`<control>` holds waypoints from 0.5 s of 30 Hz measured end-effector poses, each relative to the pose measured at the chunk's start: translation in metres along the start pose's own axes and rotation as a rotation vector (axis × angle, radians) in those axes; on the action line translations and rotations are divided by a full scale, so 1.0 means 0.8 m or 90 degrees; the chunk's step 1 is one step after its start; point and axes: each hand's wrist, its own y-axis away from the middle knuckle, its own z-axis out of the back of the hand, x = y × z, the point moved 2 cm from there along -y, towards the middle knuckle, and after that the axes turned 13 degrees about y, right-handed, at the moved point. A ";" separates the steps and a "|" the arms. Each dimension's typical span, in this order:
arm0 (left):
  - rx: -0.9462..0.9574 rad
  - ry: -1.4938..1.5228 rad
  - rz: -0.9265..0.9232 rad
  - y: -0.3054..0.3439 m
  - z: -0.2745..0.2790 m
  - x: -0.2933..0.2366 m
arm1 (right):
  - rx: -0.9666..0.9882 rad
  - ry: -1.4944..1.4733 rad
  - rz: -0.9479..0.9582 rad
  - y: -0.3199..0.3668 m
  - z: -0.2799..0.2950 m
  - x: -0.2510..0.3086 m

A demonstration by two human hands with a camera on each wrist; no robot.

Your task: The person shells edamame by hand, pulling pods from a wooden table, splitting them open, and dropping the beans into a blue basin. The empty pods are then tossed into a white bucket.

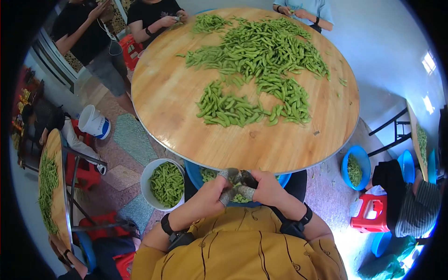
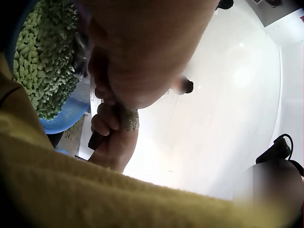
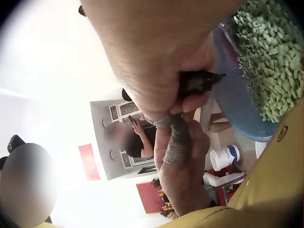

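Observation:
Both hands meet over a blue basin [image 1: 192, 173] at the table's near edge. My right hand [image 1: 268, 187] curls its fingers round a dark, glossy piece with a thin tip [image 3: 196, 83]; its kind is unclear. My left hand [image 1: 213, 190] has bent fingers with their tips against the right hand's thumb side. Whether they pinch a pod I cannot tell. Grey speckled finger covers [image 3: 176, 147] wrap the thumbs. Shelled green beans [image 3: 273, 57] fill much of the basin below, seen in both wrist views.
On the round wooden table [image 1: 172, 116] lies a large heap of green soybean pods [image 1: 261, 51]. A white bucket of pods [image 1: 163, 184] stands left of the basin. A blue tub [image 1: 355, 168] and red stool [image 1: 371, 212] are at right. Several people sit or stand around.

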 end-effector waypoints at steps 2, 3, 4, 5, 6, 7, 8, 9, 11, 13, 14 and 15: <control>0.005 -0.005 0.016 0.000 -0.001 0.010 | 0.011 0.034 -0.022 0.000 0.001 0.002; 0.014 -0.008 0.034 0.000 -0.003 0.016 | 0.019 0.065 -0.047 0.001 0.001 0.002; 0.013 -0.009 0.033 0.000 -0.005 0.021 | 0.019 0.066 -0.045 0.001 -0.001 0.001; 0.022 0.004 0.014 0.001 -0.006 0.025 | -0.018 0.120 0.015 0.002 -0.003 0.001; 0.030 0.016 -0.004 0.000 -0.007 0.026 | -0.054 0.174 0.077 0.003 -0.004 0.001; 0.028 0.013 -0.003 0.000 -0.005 0.023 | -0.054 0.173 0.080 0.003 -0.006 -0.001; 0.047 0.082 0.054 0.000 -0.004 0.018 | -0.070 0.181 0.097 0.003 -0.008 -0.003; 0.065 0.152 0.110 0.000 -0.004 0.016 | -0.087 0.189 0.114 0.003 -0.007 0.001; 0.058 0.155 0.132 0.003 -0.003 0.018 | -0.061 0.201 0.107 0.007 -0.003 0.017; 0.061 0.156 0.150 0.007 -0.001 0.022 | -0.046 0.212 0.095 0.008 -0.004 0.017; 0.007 0.168 0.158 0.010 0.002 0.027 | -0.100 0.308 0.170 0.007 -0.006 0.009; -0.047 0.181 0.167 0.012 0.005 0.030 | -0.154 0.405 0.242 0.008 -0.007 0.010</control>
